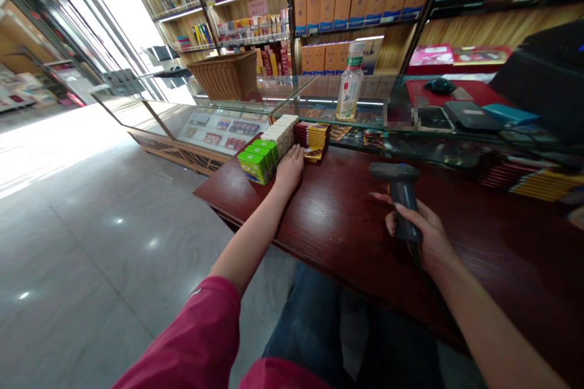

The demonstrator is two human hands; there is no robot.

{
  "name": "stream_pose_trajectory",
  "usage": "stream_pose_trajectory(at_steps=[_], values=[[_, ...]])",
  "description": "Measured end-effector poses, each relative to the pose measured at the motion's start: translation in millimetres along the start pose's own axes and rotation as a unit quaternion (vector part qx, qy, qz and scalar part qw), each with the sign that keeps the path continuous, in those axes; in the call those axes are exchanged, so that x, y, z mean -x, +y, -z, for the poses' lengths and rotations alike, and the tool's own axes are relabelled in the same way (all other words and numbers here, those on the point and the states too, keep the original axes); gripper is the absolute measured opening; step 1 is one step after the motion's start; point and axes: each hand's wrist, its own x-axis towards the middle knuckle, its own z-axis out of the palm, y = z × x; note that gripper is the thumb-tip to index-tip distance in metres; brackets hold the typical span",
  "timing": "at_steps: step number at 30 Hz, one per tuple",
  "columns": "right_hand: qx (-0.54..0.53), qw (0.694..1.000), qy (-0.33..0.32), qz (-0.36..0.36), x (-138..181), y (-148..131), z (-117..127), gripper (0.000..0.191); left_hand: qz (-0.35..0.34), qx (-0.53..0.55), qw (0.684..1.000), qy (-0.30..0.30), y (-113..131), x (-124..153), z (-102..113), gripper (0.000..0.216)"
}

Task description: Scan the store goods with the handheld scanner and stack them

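Observation:
My right hand (pixel 426 228) is wrapped round the handle of a dark grey barcode scanner (pixel 401 185), held over the dark red-brown wooden counter (pixel 337 213). A black cable runs down from its handle. Further left, my left hand (pixel 291 165) lies with fingers stretched out against a row of white boxes (pixel 280 132). Its fingertips touch or nearly touch a stack of dark red and yellow packs (pixel 314 138). Beside that hand stand several bright green packs (pixel 259 159) in a row at the counter's left end.
A clear bottle with a green cap (pixel 350 82) stands on the glass display case (pixel 314 88) behind. More red and yellow packs (pixel 533 179) lie at the right. A wicker basket (pixel 223 76), a black mouse (pixel 439 86) and shelves of boxes (pixel 360 3) are farther back.

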Motion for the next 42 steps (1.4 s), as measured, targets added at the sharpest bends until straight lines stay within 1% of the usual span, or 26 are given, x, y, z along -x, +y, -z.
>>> stream_pose_trajectory(at_steps=[3,8,11,13,15,17,19,21,24,26,28,30,32,33,35,37,39,42], values=[[0.005,1.000,0.001,-0.001,0.6,-0.6,-0.8,0.037,-0.019,0.015,1.000,-0.017,7.5,8.9,-2.3,0.046],[0.003,1.000,0.000,0.009,0.6,-1.1,-1.8,0.036,0.016,0.024,0.999,-0.044,11.1,9.9,-7.9,0.054],[-0.011,1.000,0.007,0.016,-1.0,1.7,-2.9,0.038,0.021,0.022,0.999,-0.043,8.9,7.8,-6.7,0.055],[-0.022,0.997,0.049,0.047,-3.0,4.5,-3.1,0.038,0.016,0.015,0.999,-0.037,9.9,8.1,-2.5,0.055],[-0.038,0.987,0.126,0.093,-5.9,6.3,0.0,0.038,-0.002,0.014,0.999,-0.030,17.0,8.2,2.7,0.053],[-0.061,0.968,0.209,0.124,-9.1,5.2,10.2,0.041,-0.040,0.026,0.999,-0.025,33.2,5.2,5.4,0.051],[-0.067,0.957,0.248,0.133,-10.7,-0.1,29.4,0.045,-0.093,0.056,0.994,-0.023,60.9,-2.6,3.9,0.051],[-0.055,0.957,0.250,0.138,-8.4,-8.2,55.8,0.048,-0.153,0.099,0.983,-0.023,101.0,-14.8,-0.9,0.051],[-0.025,0.963,0.221,0.149,0.6,-19.2,97.8,0.055,-0.226,0.170,0.959,-0.030,178.5,-38.5,-9.0,0.051],[-0.025,0.961,0.224,0.159,5.1,-22.0,119.6,0.056,-0.255,0.205,0.944,-0.039,233.8,-56.5,-13.1,0.051],[-0.048,0.951,0.252,0.172,5.3,-20.8,133.1,0.052,-0.275,0.223,0.934,-0.042,284.6,-75.8,-16.7,0.049],[-0.070,0.939,0.280,0.184,2.2,-18.0,138.5,0.047,-0.288,0.224,0.930,-0.043,326.4,-94.6,-21.0,0.048],[-0.071,0.938,0.283,0.188,-1.5,-15.9,138.7,0.044,-0.293,0.212,0.932,-0.042,356.3,-111.4,-26.2,0.045],[-0.069,0.938,0.281,0.189,-2.8,-15.5,137.8,0.043,-0.294,0.205,0.933,-0.044,366.6,-118.3,-28.9,0.043],[-0.069,0.939,0.281,0.187,-4.3,-15.7,135.7,0.043,-0.288,0.199,0.935,-0.053,378.1,-128.0,-34.2,0.040],[-0.073,0.936,0.289,0.186,-4.6,-16.6,134.4,0.044,-0.277,0.206,0.937,-0.062,378.0,-130.4,-38.0,0.041],[-0.076,0.935,0.292,0.186,-4.1,-17.6,133.9,0.044,-0.265,0.230,0.935,-0.056,367.1,-124.6,-39.6,0.042],[-0.077,0.938,0.281,0.187,-0.1,-20.3,132.9,0.046,-0.238,0.296,0.924,-0.029,332.3,-104.4,-38.0,0.041]])
